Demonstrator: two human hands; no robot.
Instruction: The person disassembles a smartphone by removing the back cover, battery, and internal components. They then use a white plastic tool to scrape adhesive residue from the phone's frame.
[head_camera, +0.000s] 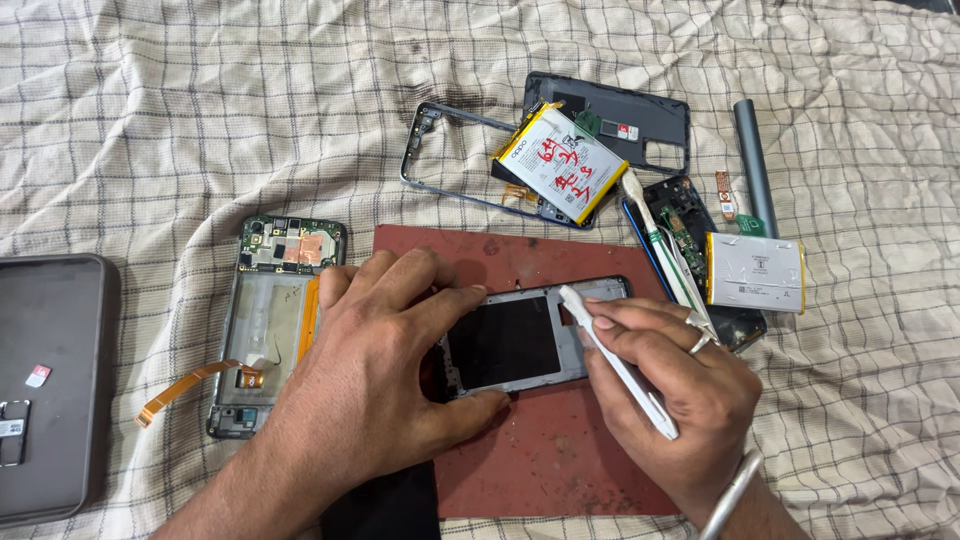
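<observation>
Left hand (375, 360) pins a dark phone frame (520, 340) flat on a red mat (560, 450), thumb at the frame's near edge, fingers curled over the far edge; that grip is clamped on the frame, not lifting it. Right hand (665, 385) pinches a white plastic pry tool (615, 360) pen-style, fingers closed around the shaft, tip resting at the frame's upper right corner by the rim. To do this step well, my read: keep the tool shallow and slide along the seam, don't lever hard, and keep the left hand pressing so the frame doesn't skid on the mat. The frame sits mid-mat, its long side running left to right. Left of the mat, touching the left hand's edge, lies an opened phone body (275, 335) with green board on top and an orange flex cable (185, 388) trailing out. Far left a grey case (50, 380). Behind the mat: a bare metal frame (450, 150), a black back cover (625, 120), a yellow-edged battery (560, 165) across them. Right: another phone part with a second battery (755, 272) on it, a white brush-like tool (655, 235), a grey cylinder (755, 165). All of it on a checked cloth (200, 110); what's under the cloth isn't visible.
</observation>
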